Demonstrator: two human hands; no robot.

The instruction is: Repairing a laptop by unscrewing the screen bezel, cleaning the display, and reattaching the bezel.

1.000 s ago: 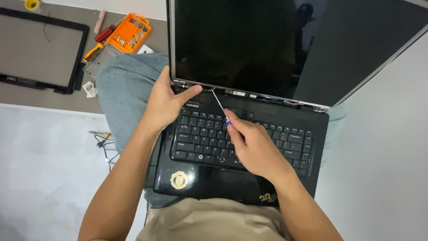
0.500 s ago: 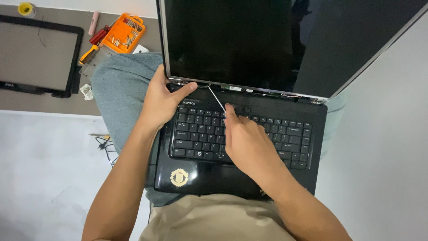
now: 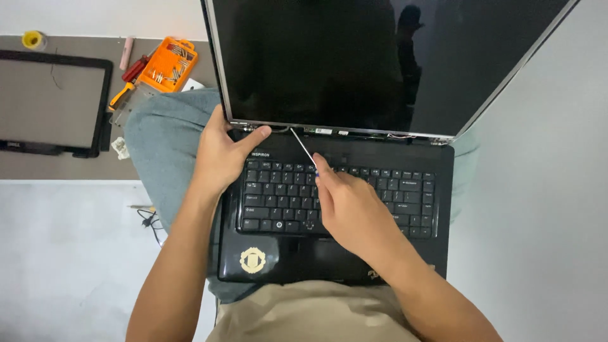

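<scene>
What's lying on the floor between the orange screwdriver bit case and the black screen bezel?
In the head view, a red-and-yellow-handled screwdriver lies between the orange bit case and the black screen bezel, beside the case's left edge.

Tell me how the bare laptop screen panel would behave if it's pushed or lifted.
The screen panel looks thin and has no front frame, so it probably flexes and cracks easily. It stands upright on the laptop base, so a push would likely tip it back. The left hand steadies its lower corner while the right hand works a screwdriver.
</scene>
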